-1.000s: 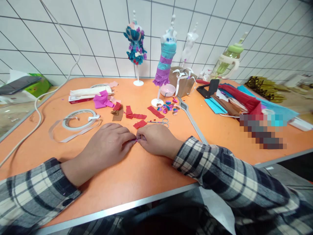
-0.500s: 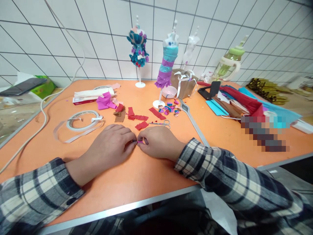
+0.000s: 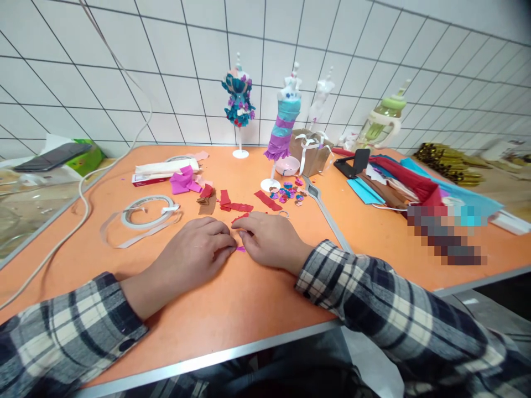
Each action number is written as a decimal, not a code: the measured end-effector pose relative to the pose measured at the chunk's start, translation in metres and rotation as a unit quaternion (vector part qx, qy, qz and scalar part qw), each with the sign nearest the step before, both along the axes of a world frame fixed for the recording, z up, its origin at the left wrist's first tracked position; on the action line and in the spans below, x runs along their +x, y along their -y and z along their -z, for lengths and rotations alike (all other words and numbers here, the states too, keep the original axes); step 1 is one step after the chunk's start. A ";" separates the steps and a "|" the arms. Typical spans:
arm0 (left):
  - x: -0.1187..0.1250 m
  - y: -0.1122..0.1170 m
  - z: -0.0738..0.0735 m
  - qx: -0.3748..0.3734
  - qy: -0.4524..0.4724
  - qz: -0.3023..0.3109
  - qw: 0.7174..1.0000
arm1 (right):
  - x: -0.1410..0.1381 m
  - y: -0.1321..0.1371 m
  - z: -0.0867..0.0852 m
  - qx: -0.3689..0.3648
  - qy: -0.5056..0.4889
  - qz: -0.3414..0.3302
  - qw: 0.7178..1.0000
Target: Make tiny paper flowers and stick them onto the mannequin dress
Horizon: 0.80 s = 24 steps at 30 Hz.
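Note:
My left hand (image 3: 199, 243) pinches a small purple piece of crepe paper (image 3: 241, 249), whose fanned end shows beyond the fingertips. My right hand (image 3: 269, 237) is just to the right, thumb and forefinger apart, holding nothing that I can see. Red paper strips (image 3: 236, 206) lie beyond the hands. A scissors handle loop (image 3: 284, 214) peeks out behind my right hand; the remainder is hidden. Farther back, small blue, pink and purple paper bits (image 3: 289, 193) are gathered by a miniature dress form (image 3: 284, 121) wrapped in blue and purple.
A tape roll (image 3: 148, 213) lies left, near magenta paper (image 3: 185, 180). Another decorated dress form (image 3: 239, 102), a pink bowl (image 3: 287, 166) and a paper bag (image 3: 311, 152) stand at the back. Coloured paper (image 3: 418, 179) and a green-lidded bottle (image 3: 384, 121) are to the right.
My right thumb and forefinger have parted and let go of the purple paper, which stays in my left fingers. The camera view has tilted up a little.

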<state>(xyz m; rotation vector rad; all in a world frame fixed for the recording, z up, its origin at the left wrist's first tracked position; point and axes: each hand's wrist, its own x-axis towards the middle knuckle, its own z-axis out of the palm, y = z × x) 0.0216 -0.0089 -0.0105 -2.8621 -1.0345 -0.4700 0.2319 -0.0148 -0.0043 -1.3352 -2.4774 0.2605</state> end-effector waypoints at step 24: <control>-0.002 -0.002 0.004 -0.058 0.018 0.016 0.998 | 0.028 -0.024 -0.003 -0.023 0.036 -0.149 0.988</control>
